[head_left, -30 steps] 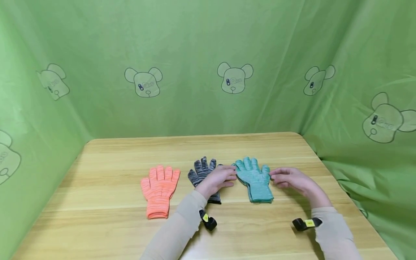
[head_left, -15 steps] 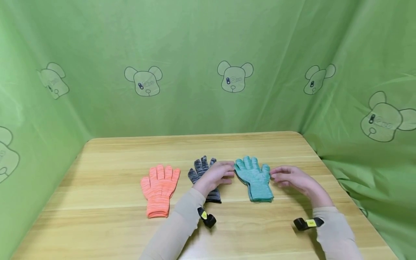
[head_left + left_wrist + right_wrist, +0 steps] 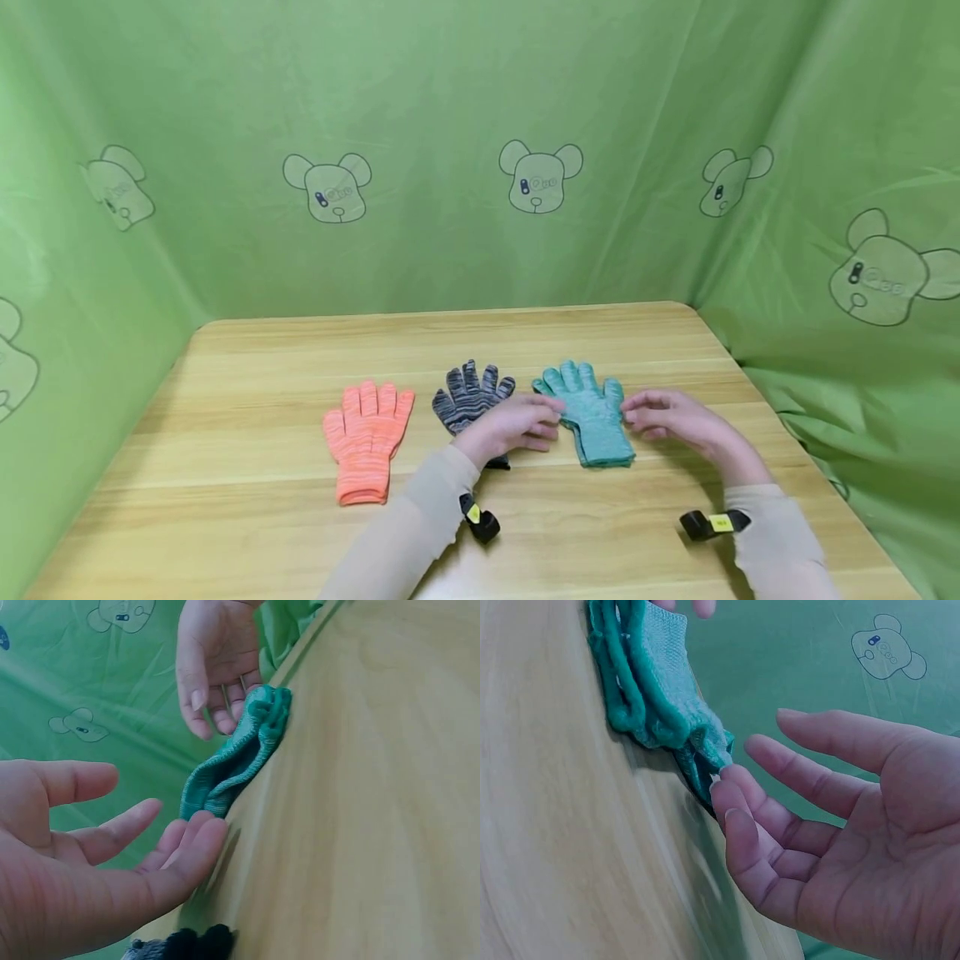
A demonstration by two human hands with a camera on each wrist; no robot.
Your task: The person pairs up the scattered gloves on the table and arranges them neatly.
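Observation:
A pair of teal knit gloves, one laid on the other, lies on the table between my two hands, fingers pointing away. My left hand has loosely bent fingers at the gloves' left edge and overlaps part of a dark grey striped glove. In the left wrist view, the left fingertips come right up to the teal fabric. On the other side, my right hand is relaxed, with fingertips at the teal gloves' right edge. Neither hand grips anything.
An orange knit glove lies flat at the left of the wooden table. Green cloth printed with mouse-like heads stands behind the table and along both sides. Black straps with small devices sit at both wrists.
My left hand has shifted slightly right and nearer to me, so more of the dark glove's fingers and the teal gloves' leftmost finger show. The right hand has barely moved.

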